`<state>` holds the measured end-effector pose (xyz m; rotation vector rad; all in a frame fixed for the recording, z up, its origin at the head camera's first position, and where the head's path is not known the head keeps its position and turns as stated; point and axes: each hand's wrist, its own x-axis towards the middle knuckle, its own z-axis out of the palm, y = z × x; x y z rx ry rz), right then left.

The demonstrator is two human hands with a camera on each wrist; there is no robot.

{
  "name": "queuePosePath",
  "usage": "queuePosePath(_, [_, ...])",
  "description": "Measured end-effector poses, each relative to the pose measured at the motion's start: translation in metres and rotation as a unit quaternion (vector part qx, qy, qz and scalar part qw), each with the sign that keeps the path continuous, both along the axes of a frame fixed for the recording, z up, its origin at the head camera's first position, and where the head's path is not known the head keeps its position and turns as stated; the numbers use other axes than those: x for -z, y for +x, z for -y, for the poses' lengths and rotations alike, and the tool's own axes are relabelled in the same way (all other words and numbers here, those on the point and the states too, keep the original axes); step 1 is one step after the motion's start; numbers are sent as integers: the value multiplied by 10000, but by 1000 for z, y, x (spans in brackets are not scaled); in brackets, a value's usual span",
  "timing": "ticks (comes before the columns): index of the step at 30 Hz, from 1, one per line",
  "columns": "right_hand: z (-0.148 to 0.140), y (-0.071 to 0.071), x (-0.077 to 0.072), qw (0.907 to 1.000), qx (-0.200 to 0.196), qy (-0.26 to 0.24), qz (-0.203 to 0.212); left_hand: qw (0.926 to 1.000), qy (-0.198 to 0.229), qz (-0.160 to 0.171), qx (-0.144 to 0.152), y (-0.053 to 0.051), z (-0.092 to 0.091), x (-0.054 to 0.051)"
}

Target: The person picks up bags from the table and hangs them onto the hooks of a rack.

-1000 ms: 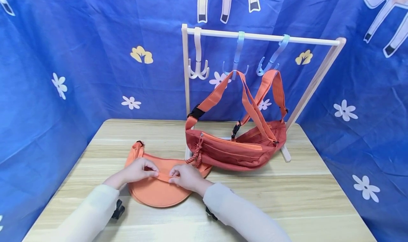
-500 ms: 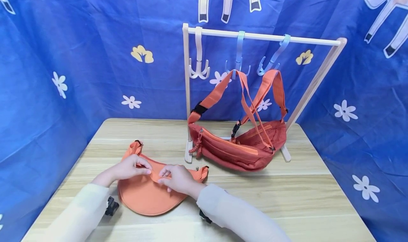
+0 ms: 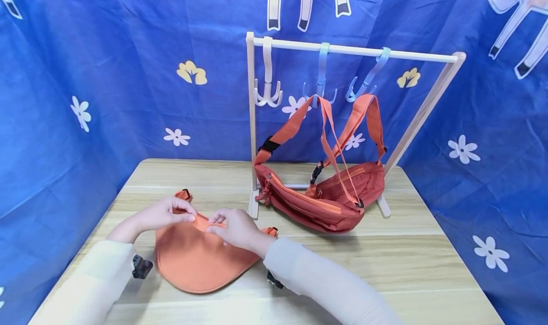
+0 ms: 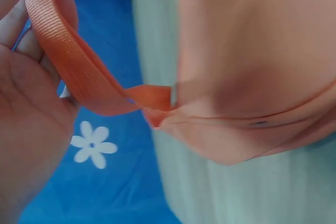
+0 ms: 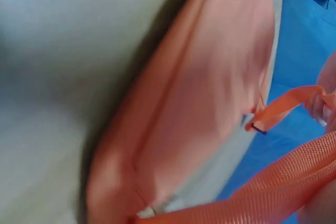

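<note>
An orange crescent-shaped waist bag (image 3: 201, 263) is at the left front of the table, below both hands. My left hand (image 3: 167, 214) pinches its orange strap (image 3: 201, 221) between thumb and fingers. My right hand (image 3: 240, 230) pinches the same strap a short way to the right. In the left wrist view the strap (image 4: 73, 66) runs over the fingers and down to the bag's end (image 4: 226, 135). Close to the camera in the right wrist view, the strap (image 5: 278, 182) is stretched across, with the bag (image 5: 210, 87) beyond it.
Behind and to the right stands a rack (image 3: 351, 49). A front red waist bag (image 3: 308, 211) hangs by its strap from the middle blue hook (image 3: 321, 77), a second red waist bag (image 3: 368, 180) from the right blue hook (image 3: 366, 82). A white hook (image 3: 267, 87) hangs at left.
Both hands have moved left with the orange waist bag, whose body has come nearer the front edge. The front red bag has turned slightly on its hook and moved clear of the orange one.
</note>
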<state>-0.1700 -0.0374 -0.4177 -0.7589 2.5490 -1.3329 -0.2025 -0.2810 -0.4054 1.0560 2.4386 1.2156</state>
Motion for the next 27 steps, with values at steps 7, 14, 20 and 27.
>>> queuePosePath(7, [-8,-12,-29,9975,-10,385,-601,9996,-27,-228,-188,-7,-4,-28])
queuePosePath(14, [-18,-22,-56,9985,19,357,-421,9998,-46,162,-109,-15,-12,-61])
queuePosePath(20, [-27,-29,-77,9958,105,415,-810,9980,-253,471,-329,-19,-19,-87])
queuePosePath(27, [-37,-34,-101,9923,69,495,-1136,9974,-501,148,-500,-25,-28,-111])
